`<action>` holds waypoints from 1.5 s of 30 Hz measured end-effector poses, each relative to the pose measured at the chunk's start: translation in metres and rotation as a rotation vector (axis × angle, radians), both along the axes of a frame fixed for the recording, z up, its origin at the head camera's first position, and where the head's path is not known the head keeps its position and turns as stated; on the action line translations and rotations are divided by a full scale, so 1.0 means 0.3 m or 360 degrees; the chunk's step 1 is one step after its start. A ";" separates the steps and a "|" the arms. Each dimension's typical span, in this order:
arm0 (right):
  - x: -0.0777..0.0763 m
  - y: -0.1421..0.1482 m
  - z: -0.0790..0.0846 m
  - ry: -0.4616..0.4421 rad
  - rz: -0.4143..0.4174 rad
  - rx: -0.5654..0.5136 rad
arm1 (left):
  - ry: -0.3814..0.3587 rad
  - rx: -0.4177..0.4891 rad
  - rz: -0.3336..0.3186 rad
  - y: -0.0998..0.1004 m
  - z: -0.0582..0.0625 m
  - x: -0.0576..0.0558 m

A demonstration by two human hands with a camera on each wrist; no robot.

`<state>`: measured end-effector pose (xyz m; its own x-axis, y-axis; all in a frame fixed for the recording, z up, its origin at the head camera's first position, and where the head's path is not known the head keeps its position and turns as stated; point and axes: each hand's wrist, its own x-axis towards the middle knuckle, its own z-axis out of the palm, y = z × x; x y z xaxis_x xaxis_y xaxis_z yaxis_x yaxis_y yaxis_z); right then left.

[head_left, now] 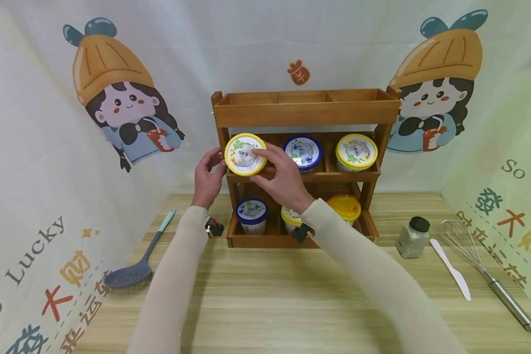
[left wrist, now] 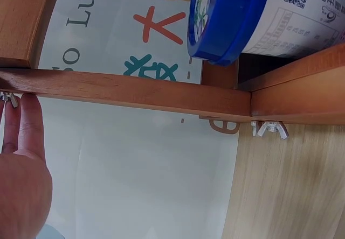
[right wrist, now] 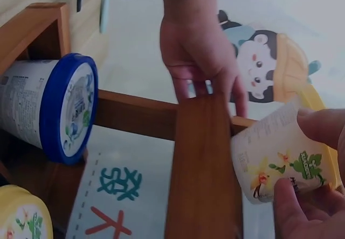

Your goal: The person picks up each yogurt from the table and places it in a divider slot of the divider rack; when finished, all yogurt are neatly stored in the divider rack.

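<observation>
My right hand [head_left: 287, 176] grips a white tub with a yellow lid [head_left: 246, 154], thumb and fingers around its side. The tub is at the left compartment of the middle tier of a wooden rack [head_left: 307, 115], its lid facing me. In the right wrist view, its printed wall [right wrist: 269, 163] stands right beside the brown shelf board. My left hand [head_left: 209, 178] holds the rack's left side post, with fingers [left wrist: 31, 123] against the wood near a wing nut. A blue-lidded tub [head_left: 303, 153] and another yellow-lidded tub [head_left: 356, 151] fill the other middle compartments.
On the lower tier stand a blue-lidded tub [head_left: 251, 215], a partly hidden yellow-lidded tub [head_left: 290, 216] and an orange-yellow tub [head_left: 344, 207]. A slotted spatula [head_left: 134, 269] lies left. A jar [head_left: 413, 238], white knife [head_left: 452, 270] and whisk [head_left: 491, 280] are right.
</observation>
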<state>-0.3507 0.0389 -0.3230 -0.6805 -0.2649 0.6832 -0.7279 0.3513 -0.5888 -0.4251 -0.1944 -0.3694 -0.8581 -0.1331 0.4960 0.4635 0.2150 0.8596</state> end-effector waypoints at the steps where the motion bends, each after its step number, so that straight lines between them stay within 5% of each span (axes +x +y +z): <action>1: -0.008 -0.007 -0.003 0.0002 -0.0025 0.0000 | -0.0003 -0.0005 0.0003 0.004 0.007 0.008; 7: -0.043 -0.042 -0.017 -0.0010 -0.0155 0.0001 | 0.0028 -0.0019 -0.0010 0.010 0.029 0.035; 14: -0.053 -0.067 -0.012 -0.0106 -0.0376 0.0166 | 0.0045 -0.0028 0.0003 -0.017 -0.017 -0.033; 19: -0.052 -0.078 0.010 -0.0236 -0.0427 0.0271 | 0.0065 -0.0046 0.0012 -0.030 -0.025 -0.049; 30: -0.010 -0.036 -0.002 -0.0319 -0.0300 0.0253 | 0.0063 -0.0074 0.0041 -0.026 -0.035 -0.044; 38: 0.094 0.023 -0.034 -0.0300 -0.0128 0.0135 | 0.0116 -0.0097 0.0091 -0.018 -0.034 -0.038; 45: 0.175 0.113 -0.071 -0.0338 -0.0107 0.0181 | 0.0046 -0.0201 0.0121 -0.017 -0.054 0.035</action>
<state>-0.2983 0.0728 -0.3444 -0.8244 -0.2812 0.4911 -0.5646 0.4674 -0.6802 -0.4145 -0.1995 -0.3855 -0.8331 -0.1323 0.5371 0.4658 0.3559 0.8102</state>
